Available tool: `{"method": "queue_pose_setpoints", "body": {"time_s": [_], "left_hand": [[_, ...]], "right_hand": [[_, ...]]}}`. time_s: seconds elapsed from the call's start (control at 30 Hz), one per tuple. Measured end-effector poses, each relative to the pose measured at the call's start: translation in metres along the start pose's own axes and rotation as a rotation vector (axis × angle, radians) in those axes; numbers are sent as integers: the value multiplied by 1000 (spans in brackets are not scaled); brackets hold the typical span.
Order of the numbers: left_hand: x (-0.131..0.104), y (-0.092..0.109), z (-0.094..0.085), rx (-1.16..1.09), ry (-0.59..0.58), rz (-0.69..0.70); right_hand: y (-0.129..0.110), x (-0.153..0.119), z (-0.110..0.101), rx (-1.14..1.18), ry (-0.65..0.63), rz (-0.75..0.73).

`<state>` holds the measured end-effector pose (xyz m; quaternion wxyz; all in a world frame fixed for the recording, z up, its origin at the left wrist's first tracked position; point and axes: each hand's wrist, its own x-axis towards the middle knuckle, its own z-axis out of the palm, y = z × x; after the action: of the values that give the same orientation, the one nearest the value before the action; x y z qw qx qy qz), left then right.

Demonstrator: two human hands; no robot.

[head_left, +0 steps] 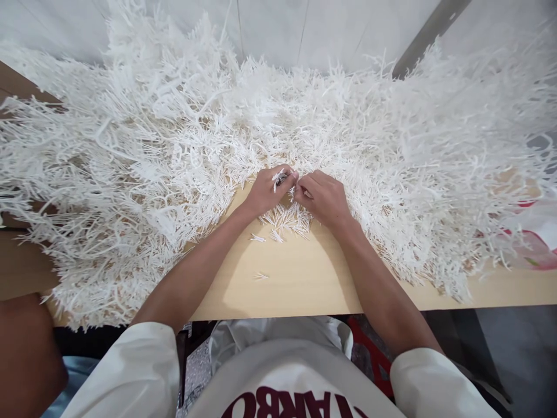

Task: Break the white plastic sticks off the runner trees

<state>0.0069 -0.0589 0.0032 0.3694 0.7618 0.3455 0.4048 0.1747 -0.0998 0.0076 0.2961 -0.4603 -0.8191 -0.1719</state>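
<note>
White sprigs in curled hands

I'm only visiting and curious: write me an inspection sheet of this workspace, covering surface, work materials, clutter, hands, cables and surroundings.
Surface: pale wood-look tabletop, mostly covered; its front middle shows.
Work materials: wide heap of thin, white, branching strands; small white forked sprigs lie nearer the person.
Clutter: filmy white-and-red plastic bag at the right edge.
Hands: bare left hand, some sprigs in its curl, is close beside bare right hand; the right's contents are unclear.
Cables: nothing seen.
Surroundings: pale panelled wall, grey post, and what looks like another person's limb at lower left.
</note>
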Motion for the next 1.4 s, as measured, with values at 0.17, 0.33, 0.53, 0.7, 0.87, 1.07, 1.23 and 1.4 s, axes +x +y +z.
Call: {"method": "queue_pose_setpoints", "body": {"time_s": [0.17,0.33,0.53,0.7,0.87,1.07,1.23,1.4], "left_hand": [[0,1,1,0,28,-20],[-1,4,2,-8,101,-55],[-1,1,2,66,120,30],[0,-2,1,49,46,75],[-1,0,1,61,-26,62],[-1,2,2,43,92,-27],[1,-4,3,8,150,-75],[7,-18,-1,-99,368,-192]], "right_hand": [[-2,3,-5,-24,44,-39],[-3,4,0,3,65,-16],[-10,4,1,116,-205,328],[-9,2,-1,151,-323,426],[-8,0,2,90,-270,422],[-9,1,4,68,-197,316],[-12,2,5,43,-31,221],[-23,-3,1,190,185,198]]}}
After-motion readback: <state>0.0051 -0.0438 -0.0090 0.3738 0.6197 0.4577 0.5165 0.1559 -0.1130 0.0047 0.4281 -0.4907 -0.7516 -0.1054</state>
